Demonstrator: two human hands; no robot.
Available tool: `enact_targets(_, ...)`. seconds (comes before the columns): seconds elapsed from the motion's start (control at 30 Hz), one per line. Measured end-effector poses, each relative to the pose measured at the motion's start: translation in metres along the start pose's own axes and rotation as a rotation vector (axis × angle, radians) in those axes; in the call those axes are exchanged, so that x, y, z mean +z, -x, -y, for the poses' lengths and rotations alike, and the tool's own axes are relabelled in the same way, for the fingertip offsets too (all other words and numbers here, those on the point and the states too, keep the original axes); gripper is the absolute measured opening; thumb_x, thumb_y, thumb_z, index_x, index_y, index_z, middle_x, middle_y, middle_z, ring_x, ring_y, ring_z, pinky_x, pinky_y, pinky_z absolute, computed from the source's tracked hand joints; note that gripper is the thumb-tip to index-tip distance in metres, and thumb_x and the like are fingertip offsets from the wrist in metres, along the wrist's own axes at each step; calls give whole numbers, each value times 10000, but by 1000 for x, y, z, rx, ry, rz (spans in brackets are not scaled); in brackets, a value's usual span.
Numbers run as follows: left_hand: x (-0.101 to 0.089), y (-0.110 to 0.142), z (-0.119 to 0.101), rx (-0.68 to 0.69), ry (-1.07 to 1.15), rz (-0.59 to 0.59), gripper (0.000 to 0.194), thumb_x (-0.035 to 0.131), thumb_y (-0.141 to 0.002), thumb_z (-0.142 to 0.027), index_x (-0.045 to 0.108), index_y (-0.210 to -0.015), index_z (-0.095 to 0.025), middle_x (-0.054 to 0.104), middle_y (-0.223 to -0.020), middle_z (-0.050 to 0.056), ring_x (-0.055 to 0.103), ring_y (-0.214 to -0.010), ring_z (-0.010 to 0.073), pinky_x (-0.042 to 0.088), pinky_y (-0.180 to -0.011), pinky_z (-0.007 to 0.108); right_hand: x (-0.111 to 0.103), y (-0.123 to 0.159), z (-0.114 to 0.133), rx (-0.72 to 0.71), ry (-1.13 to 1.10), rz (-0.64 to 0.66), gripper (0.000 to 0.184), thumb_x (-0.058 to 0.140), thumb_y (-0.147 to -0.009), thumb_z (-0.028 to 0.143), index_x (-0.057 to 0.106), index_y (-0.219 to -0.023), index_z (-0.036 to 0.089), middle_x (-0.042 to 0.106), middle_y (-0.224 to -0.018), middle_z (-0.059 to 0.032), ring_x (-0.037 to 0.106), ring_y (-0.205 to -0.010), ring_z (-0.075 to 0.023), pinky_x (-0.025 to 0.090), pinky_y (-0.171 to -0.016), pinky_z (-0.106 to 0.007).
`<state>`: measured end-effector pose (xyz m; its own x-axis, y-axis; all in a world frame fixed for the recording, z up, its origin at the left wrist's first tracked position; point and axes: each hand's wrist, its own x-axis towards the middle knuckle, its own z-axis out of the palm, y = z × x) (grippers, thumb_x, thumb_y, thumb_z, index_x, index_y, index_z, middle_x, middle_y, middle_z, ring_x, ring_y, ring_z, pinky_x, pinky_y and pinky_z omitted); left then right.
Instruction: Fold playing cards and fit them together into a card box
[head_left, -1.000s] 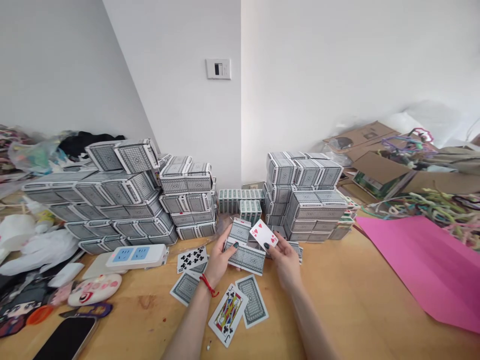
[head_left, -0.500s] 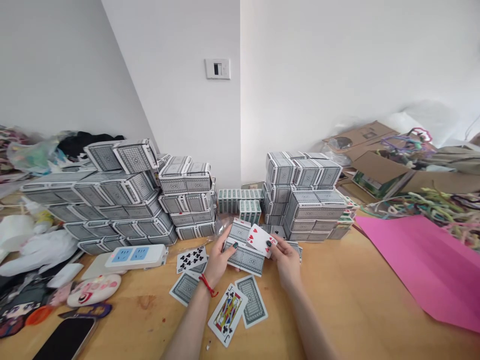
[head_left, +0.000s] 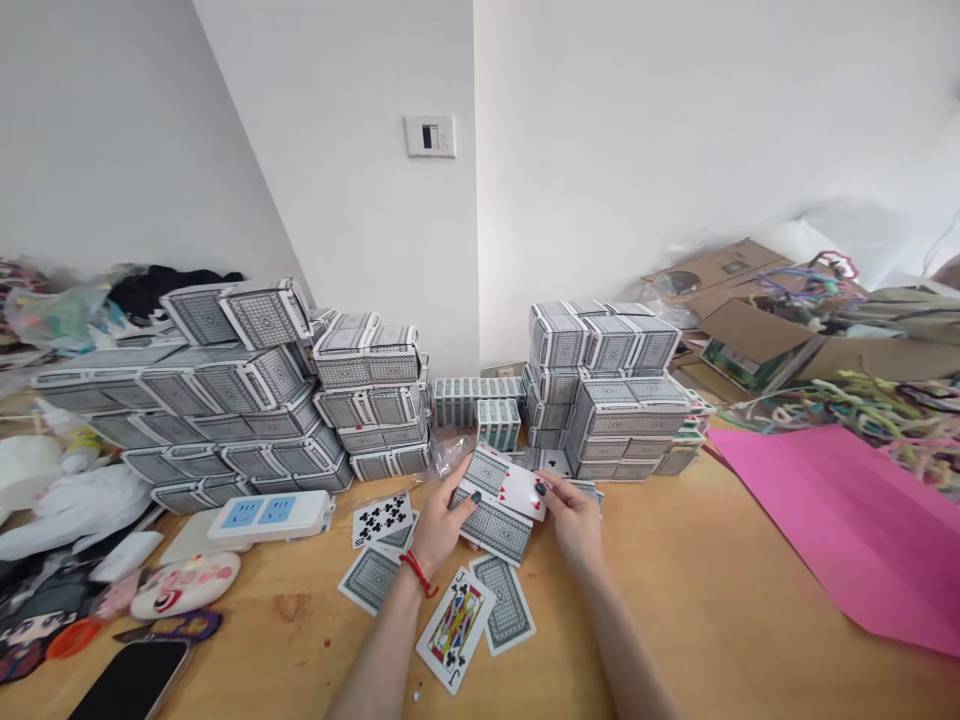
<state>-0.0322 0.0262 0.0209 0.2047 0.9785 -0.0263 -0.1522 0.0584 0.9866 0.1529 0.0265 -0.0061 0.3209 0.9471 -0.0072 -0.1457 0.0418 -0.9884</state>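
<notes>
My left hand (head_left: 439, 518), a red cord around its wrist, grips a small piece of joined playing cards (head_left: 495, 528) with patterned grey backs outward, thumb pressing on top. Between thumb and fingers of my right hand (head_left: 573, 515) is the right edge of a red hearts card (head_left: 522, 486). That card's left part lies under a patterned card of the piece. On the table below are a jack of clubs (head_left: 456, 628), a face-down card (head_left: 502, 605), another face-down card (head_left: 369, 577) and a ten of clubs (head_left: 381, 520).
Stacked card blocks rise on the left (head_left: 247, 380), mid-left (head_left: 367, 400) and right (head_left: 630, 410). Small green-white boxes (head_left: 476, 400) stand between. A power strip (head_left: 271, 514), phone (head_left: 135, 680), pink sheet (head_left: 840, 540) and cardboard box (head_left: 772, 340) surround the work area.
The hearts card has slid left beneath the patterned card, so less of its face shows. The joined piece has tilted slightly in my left hand.
</notes>
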Motion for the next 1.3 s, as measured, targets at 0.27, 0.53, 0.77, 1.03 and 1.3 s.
enact_targets(0.27, 0, 0, -3, -54, -50, 22, 618, 561, -698, -222, 340, -1273, -264, 527, -1145, 78, 531, -426, 74, 463, -321, 217, 5, 2, -2, 75, -98, 55, 338, 672, -569, 359, 674, -845, 163, 684, -782, -50, 586, -709, -202, 453, -646, -316)
enact_targets(0.53, 6, 3, -7, -79, -107, 54, 629, 525, -719, -206, 287, -1297, -276, 536, -1126, 64, 540, -442, 75, 444, -319, 201, 9, 6, 3, 130, -123, 75, 431, 697, -526, 405, 669, -856, 130, 669, -690, -52, 567, -559, -181, 455, -525, -295)
enact_targets(0.77, 12, 6, -8, -105, -133, 80, 607, 522, -706, -220, 329, -1278, -281, 544, -1125, 53, 520, -429, 75, 436, -317, 218, 17, 12, 9, 189, -140, 136, 465, 689, -531, 424, 622, -891, 137, 637, -626, -20, 532, -481, -154, 430, -462, -269)
enact_targets(1.03, 13, 3, -8, -36, -151, -8, 593, 574, -654, -195, 425, -1226, -244, 594, -1080, 45, 604, -780, 159, 489, -719, 288, 15, 10, 6, 160, -118, 170, 439, 662, -564, 433, 584, -885, 144, 632, -622, -23, 530, -485, -148, 447, -480, -263)
enact_targets(1.3, 16, 6, -5, -79, -196, 63, 603, 528, -697, -244, 346, -1272, -258, 519, -1189, 54, 579, -552, 115, 493, -469, 254, 13, 11, 5, 163, -77, 172, 447, 648, -569, 455, 579, -883, 145, 612, -595, -15, 497, -449, -133, 413, -445, -245)
